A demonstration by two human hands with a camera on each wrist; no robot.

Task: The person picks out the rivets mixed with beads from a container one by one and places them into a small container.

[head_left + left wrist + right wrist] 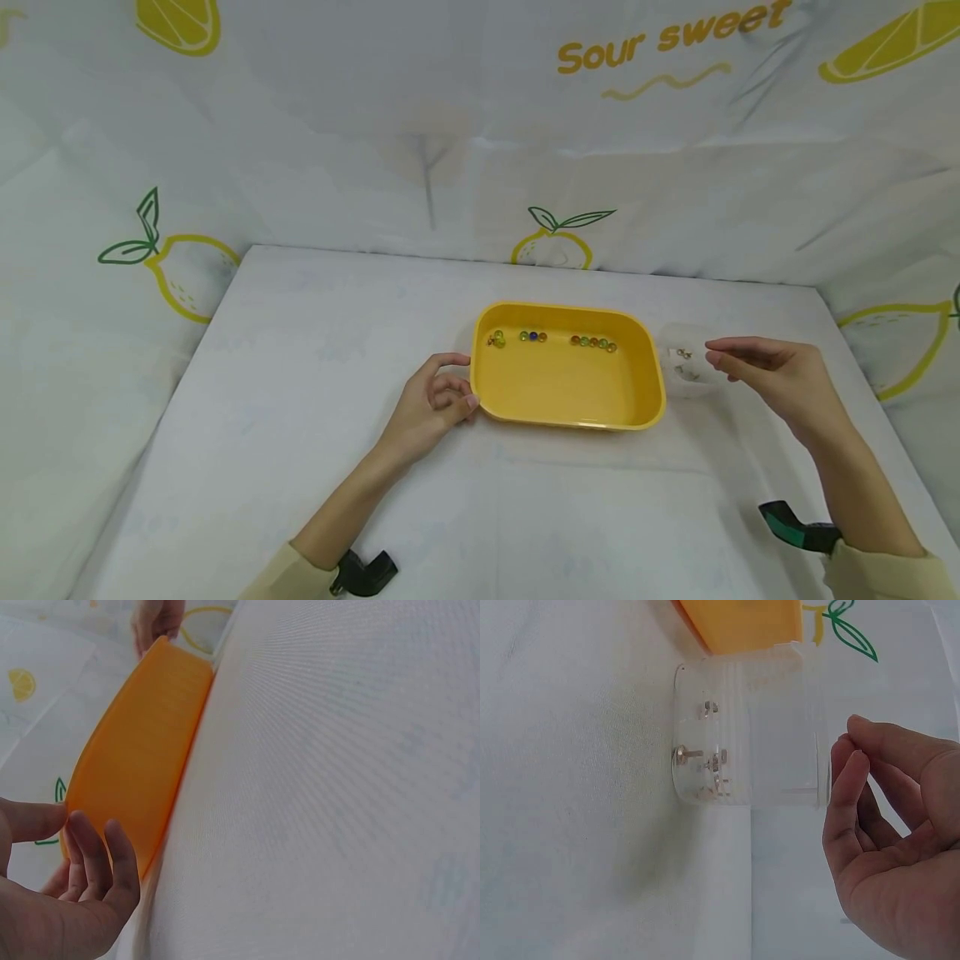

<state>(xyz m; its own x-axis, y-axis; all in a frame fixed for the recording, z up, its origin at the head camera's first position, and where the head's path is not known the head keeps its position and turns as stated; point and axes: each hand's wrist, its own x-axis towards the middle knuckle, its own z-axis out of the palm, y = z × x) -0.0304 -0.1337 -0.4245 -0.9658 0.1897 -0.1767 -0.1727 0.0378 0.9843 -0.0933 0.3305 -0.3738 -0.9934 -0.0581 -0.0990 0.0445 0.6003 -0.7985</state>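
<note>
My left hand (431,404) holds the left end of a yellow plastic tray (566,400), index finger and thumb at the rim. In the left wrist view, curled fingers lie against the tray's outer wall (142,742). Glass marbles (592,342) in green, amber and blue line the far side inside, with a tiny gold-coloured piece (491,340) at the left group. My right hand (780,379) hovers at the mouth of a clear plastic cup (780,735), thumb and index tips close together; I cannot tell whether something tiny is between them. Several small metal pins with round heads (681,755) lie in the cup.
The cup stands right beside the tray's right end. Both rest on a white-covered table (300,333). Behind rises a white cloth (337,125) printed with lemons and lettering. Black wrist mounts (363,575) show near both sleeves.
</note>
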